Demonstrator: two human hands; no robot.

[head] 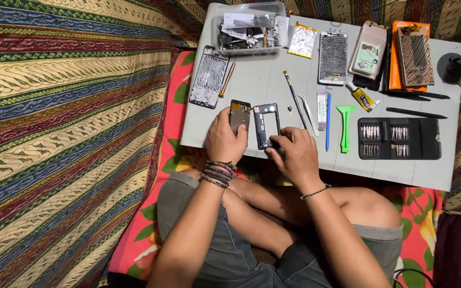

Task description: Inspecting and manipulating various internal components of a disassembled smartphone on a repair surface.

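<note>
Both forearms reach up from the crossed legs onto the grey tabletop [262, 80]. Left hand [224, 140] lies curled over the lower end of a dark phone part [239, 113], fingers closed on it. Right hand [296, 152] is closed on the bottom edge of a black phone frame [267, 124], just beside the left hand's part. That frame looks light, thin and hollow in the middle, so it would likely flex or crack if squeezed across; the outer rails seem the safest hold. Beyond the right hand's knuckles lie a thin brush [294, 98] and tweezers [309, 113].
</note>
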